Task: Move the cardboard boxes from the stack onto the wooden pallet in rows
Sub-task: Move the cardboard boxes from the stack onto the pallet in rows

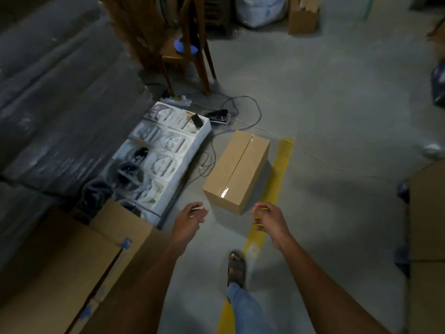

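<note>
A taped brown cardboard box [237, 169] lies on the concrete floor, partly over a yellow floor line [277, 186]. My left hand [190, 216] hovers just short of the box's near left corner, fingers curled and apart, holding nothing. On the other side, my right hand [269, 216] hangs near the box's near right corner, also empty with loosely curled fingers. Neither hand touches the box. More cardboard boxes show at the right edge [427, 213]. No wooden pallet is in view.
A large cardboard carton [72, 266] stands at lower left. A white foam tray [163, 150] with parts lies left of the box, with cables and a power strip [178, 100] behind it. A wooden chair [187, 51] stands farther back. My sandalled foot [237, 267] is on the floor.
</note>
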A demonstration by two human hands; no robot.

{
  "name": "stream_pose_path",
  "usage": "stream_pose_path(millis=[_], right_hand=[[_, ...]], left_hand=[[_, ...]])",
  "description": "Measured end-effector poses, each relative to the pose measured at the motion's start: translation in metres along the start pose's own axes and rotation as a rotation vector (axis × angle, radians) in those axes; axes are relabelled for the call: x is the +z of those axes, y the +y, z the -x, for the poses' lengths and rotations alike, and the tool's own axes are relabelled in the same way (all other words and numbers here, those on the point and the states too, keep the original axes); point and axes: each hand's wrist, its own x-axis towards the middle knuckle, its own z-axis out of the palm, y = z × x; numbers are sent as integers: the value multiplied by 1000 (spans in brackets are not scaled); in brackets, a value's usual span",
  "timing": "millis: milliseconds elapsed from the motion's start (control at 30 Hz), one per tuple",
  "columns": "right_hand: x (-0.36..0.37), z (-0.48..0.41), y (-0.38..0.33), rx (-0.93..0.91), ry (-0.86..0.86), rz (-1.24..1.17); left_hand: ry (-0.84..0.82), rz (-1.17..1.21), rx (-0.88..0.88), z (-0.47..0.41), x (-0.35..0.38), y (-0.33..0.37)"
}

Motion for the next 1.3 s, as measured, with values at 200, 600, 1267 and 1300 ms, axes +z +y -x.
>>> stream_pose_path(millis=[200,600,1267,1300], right_hand=[[42,-138,10,133,80,-40],[110,-426,128,179,210,149],[60,-397,61,49,246,8],[46,-355,18,12,251,4]], left_hand=[[-117,-113,-47,-156,13,-2],[-172,-385,-16,-498,70,-118],[-333,-142,-56,-505,78,-49],[-308,-125,7,-463,71,-2]])
